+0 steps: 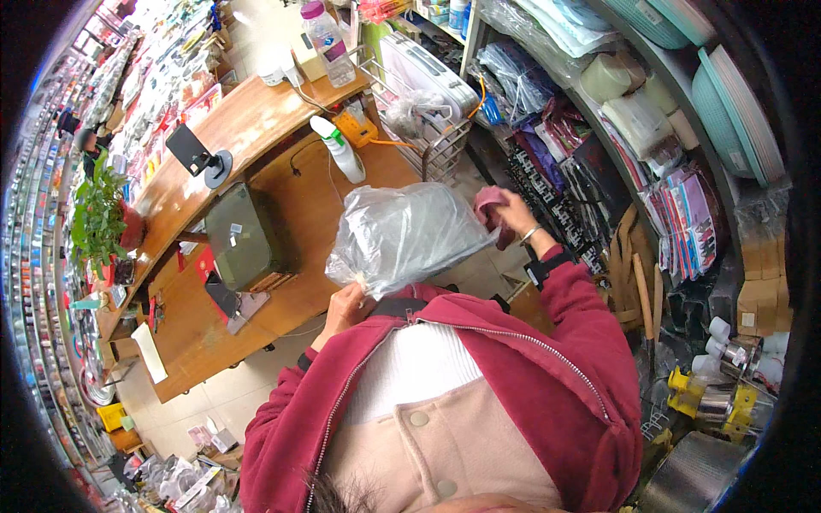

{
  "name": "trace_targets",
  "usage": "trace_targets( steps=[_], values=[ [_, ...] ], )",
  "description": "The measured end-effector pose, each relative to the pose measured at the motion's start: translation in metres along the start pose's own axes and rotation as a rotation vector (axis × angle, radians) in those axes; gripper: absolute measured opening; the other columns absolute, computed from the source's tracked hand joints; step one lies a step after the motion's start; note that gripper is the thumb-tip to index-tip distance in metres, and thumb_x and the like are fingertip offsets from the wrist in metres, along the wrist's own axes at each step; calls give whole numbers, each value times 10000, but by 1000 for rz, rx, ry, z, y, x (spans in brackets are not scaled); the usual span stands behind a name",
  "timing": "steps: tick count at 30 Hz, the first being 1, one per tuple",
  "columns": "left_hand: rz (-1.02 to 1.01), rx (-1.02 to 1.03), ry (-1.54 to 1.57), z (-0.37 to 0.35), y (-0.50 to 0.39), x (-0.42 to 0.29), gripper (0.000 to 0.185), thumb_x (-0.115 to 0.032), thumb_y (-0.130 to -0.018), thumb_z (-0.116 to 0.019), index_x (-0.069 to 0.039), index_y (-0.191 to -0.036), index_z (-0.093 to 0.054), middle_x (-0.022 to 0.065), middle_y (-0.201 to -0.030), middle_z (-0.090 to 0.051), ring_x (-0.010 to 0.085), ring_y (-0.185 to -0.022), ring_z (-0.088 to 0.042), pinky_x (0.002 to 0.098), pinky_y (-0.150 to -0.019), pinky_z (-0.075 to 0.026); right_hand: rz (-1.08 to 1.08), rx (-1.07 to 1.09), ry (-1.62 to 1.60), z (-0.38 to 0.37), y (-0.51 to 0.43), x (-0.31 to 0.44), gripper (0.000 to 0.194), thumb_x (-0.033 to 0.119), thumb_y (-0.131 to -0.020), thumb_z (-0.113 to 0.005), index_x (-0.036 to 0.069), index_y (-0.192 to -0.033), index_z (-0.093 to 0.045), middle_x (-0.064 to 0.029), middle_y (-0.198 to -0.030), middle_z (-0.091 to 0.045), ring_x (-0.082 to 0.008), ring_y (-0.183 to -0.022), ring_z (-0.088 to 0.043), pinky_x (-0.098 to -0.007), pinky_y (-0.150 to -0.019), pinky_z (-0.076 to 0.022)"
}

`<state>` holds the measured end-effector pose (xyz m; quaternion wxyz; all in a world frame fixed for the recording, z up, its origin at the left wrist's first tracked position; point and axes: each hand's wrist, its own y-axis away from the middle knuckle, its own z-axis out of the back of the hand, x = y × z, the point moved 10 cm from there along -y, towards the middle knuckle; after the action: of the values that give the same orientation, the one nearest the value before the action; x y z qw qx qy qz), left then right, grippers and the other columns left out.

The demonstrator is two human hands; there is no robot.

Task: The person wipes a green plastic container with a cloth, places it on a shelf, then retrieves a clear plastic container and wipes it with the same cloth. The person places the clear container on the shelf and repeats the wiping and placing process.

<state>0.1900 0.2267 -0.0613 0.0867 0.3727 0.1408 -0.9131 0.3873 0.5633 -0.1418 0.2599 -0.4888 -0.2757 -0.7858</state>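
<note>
A clear plastic bag (410, 227) lies before me at the near edge of the wooden desk (301, 250), around a wide greyish object whose kind I cannot tell. My left hand (347, 310) grips the bag's gathered near-left corner close to my jacket. A crumpled maroon cloth (492, 204) is held in my right hand (515, 213), beside the bag's right end. Whether the cloth touches the bag there is unclear. Just beyond the bag stands a white spray bottle (346, 159) with a green-and-white head.
Left on the desk is a dark green box (240, 240). A phone stand (218, 168) and a plastic bottle (330, 48) occupy the raised counter. A wire rack (442, 154) holds a silver case (430, 70). Packed shelves (680, 115) line my right. A potted plant (99, 218) stands far left.
</note>
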Motion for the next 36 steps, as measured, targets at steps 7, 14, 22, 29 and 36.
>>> trace_targets(
  steps=[7,14,22,29,36],
  values=[
    [-123,70,-95,-5,-4,-10,303,-73,-731,-717,-45,-983,-551,157,-779,-556,375,-701,-592,441,-592,-488,901,200,343,-57,17,231,461,190,-759,-735,143,-1203,-621,-106,-1246,-586,-316,-1169,-534,-433,-1037,-380],
    [-108,47,-95,-6,-1,-7,294,-65,-724,-710,-43,-965,-543,156,-769,-551,374,-703,-589,445,-597,-486,890,391,538,-189,19,255,405,245,-795,-632,205,-1197,-605,-114,-1318,-548,-335,-1152,-542,-451,-953,-464],
    [-37,43,-88,1,1,-8,332,-47,-727,-688,-55,-1030,-551,158,-850,-585,379,-770,-605,452,-648,-504,35,599,147,-126,-59,114,411,388,-819,-685,67,-1072,-635,-52,-843,-637,-195,-696,-610,-327,-591,-497],
    [-34,41,-51,2,-2,-4,402,-45,-721,-706,-56,-1101,-573,158,-933,-616,387,-836,-617,443,-688,-518,-353,315,-156,-67,-60,-29,469,409,-891,-637,50,-1193,-618,-2,-981,-653,-116,-796,-618,-278,-696,-498],
    [2,66,10,4,-2,0,384,-53,-720,-718,-56,-1079,-581,164,-904,-616,389,-827,-617,443,-680,-513,-329,214,-293,-36,16,-14,415,360,-894,-661,49,-1165,-614,-21,-1003,-669,-119,-831,-619,-286,-727,-490]
  ],
)
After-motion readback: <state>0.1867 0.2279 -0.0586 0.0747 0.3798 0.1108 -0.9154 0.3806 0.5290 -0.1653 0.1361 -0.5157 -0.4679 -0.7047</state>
